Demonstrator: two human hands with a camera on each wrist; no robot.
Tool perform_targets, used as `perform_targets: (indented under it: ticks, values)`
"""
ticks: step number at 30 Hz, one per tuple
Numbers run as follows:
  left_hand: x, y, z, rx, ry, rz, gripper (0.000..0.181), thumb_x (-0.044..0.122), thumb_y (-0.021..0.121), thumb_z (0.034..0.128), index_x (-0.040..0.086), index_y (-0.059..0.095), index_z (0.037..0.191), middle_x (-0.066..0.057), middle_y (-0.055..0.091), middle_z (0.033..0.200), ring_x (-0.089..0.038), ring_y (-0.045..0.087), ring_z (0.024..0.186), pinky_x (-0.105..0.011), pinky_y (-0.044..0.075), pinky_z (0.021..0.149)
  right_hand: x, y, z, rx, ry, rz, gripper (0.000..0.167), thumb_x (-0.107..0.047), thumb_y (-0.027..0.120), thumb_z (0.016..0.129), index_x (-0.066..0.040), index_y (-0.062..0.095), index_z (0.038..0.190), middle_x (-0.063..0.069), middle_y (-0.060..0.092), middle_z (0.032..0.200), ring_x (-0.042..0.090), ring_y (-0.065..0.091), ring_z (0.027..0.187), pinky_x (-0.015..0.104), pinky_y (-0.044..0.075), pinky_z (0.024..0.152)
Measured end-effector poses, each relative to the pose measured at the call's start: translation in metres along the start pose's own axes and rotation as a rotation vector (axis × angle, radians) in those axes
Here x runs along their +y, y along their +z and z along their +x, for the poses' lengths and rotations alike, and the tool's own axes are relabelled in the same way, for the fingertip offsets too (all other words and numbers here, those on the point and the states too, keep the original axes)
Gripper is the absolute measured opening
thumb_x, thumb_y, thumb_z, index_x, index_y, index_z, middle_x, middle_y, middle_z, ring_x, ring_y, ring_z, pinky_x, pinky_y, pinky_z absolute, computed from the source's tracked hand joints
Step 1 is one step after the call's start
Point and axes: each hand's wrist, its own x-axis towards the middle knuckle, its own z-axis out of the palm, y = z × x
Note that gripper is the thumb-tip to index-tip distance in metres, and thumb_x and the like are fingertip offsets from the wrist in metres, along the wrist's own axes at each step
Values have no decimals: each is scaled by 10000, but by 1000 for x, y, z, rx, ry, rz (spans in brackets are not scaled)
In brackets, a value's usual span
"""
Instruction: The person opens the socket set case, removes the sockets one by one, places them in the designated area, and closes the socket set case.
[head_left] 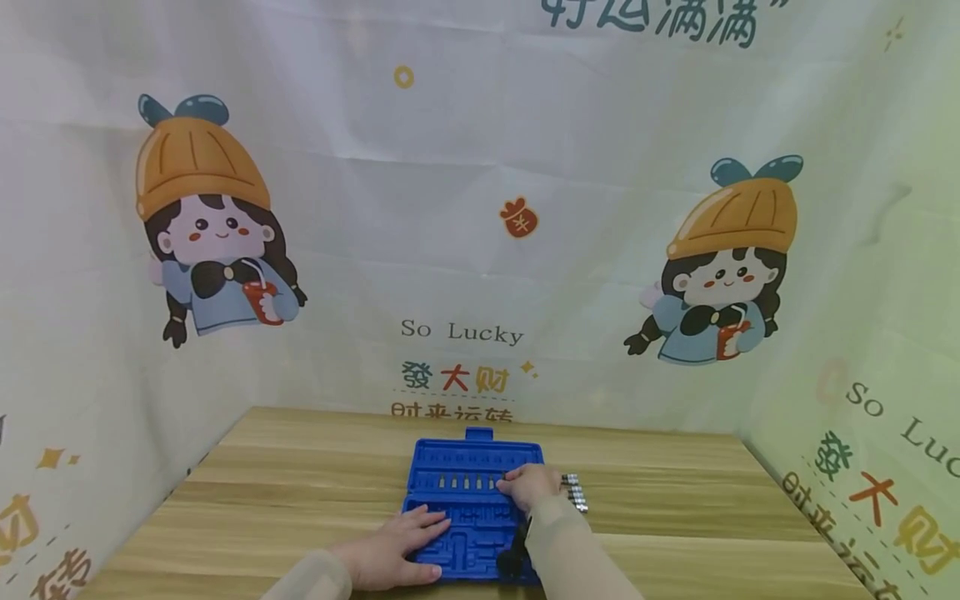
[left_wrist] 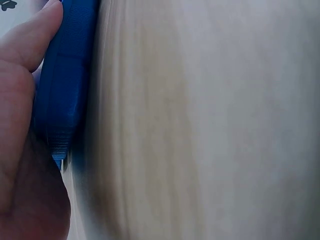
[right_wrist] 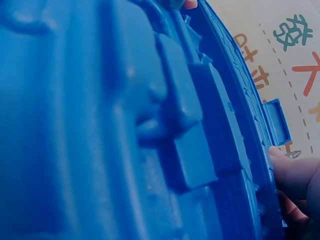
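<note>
Right hand (head_left: pixel 532 485) at the right end of a row in an open blue plastic case (head_left: pixel 480 456)

The case lies at the lower centre of the frame, hinged open, its lid half farther from the person. In that half, a row of small metallic bits (head_left: pixel 467 482) runs left to right, each bit's long axis pointing away from the person. The right hand, the nearer one, meets the row's right end and appears to pinch a shiny silver metal piece (right_wrist: pixel 295 154). Just right of it, a column of short silver cylindrical pieces (head_left: pixel 576 493) lies on the counter, partly hidden by that hand. The left hand (head_left: pixel 393 546) rests spread on the case's near left edge, grasping nothing. The counter (head_left: pixel 675 500) is wood-grained; a pale printed fabric backdrop (head_left: pixel 337 250) rises behind and on both sides.
</note>
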Motion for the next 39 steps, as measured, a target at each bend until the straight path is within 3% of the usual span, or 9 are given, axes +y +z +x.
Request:
perform_targets:
  ticks: [6,12,15,20,23,29,34,38,39]
  values:
    - [4,1,-1,20,4,1,681,534,560,920,213,381,1493,-48,296,1555,-355,170,1441,-615,214,1083,2,1,3,-4,-27,-72,103,-217,766,827,-128,742,872,159,605,1082,454,401,1202,648,181,1051]
    - [-3,2,1,7,13,-13,701,579,533,914,234,365,1500,-57,275,1564,-350,157,1445,-624,209,1080,2,0,3,-12,-20,-45,117,-225,755,840,-124,748,899,169,595,1110,455,402,1195,649,203,1036]
    - [-10,4,2,5,30,-6,711,604,509,914,248,345,1508,-57,261,1569,-345,148,1447,-627,216,1076,2,0,4,-6,-39,16,169,-216,739,857,-76,744,952,163,615,1085,441,401,1175,633,237,1024]
    - [-9,4,2,18,24,-15,705,585,532,912,246,355,1504,-32,272,1566,-341,147,1448,-622,209,1081,3,-1,5,-18,-45,190,195,-146,741,848,7,715,966,219,547,1092,429,373,1134,581,313,990]
    - [-8,4,3,19,19,-9,712,605,528,903,257,360,1501,-5,283,1562,-342,155,1447,-628,209,1078,7,-3,6,-52,-70,217,204,-128,738,847,24,707,979,230,559,1106,424,424,1125,547,365,966]
    - [-11,6,4,15,18,23,717,653,496,891,318,336,1503,39,267,1567,-315,152,1452,-623,227,1073,13,-18,4,-159,-184,223,241,-133,696,889,52,676,1043,185,649,1105,367,578,1061,524,451,900]
    - [-6,4,1,9,10,2,710,608,525,903,274,348,1504,36,271,1565,-317,145,1453,-609,212,1088,18,-35,5,-205,-226,219,192,-166,698,892,3,678,981,116,651,1041,279,570,977,488,448,862]
    - [-1,3,-1,7,-13,6,689,554,551,917,244,360,1502,26,280,1561,-320,156,1450,-602,219,1089,28,-51,6,-219,-251,227,132,-157,686,896,-35,636,896,48,631,906,209,543,852,374,445,757]
    - [-12,7,5,9,-11,-7,688,571,553,907,281,358,1499,54,272,1562,-315,147,1453,-612,210,1087,30,-54,6,-214,-246,231,123,-145,682,897,-34,629,886,37,625,881,200,532,827,351,435,729]
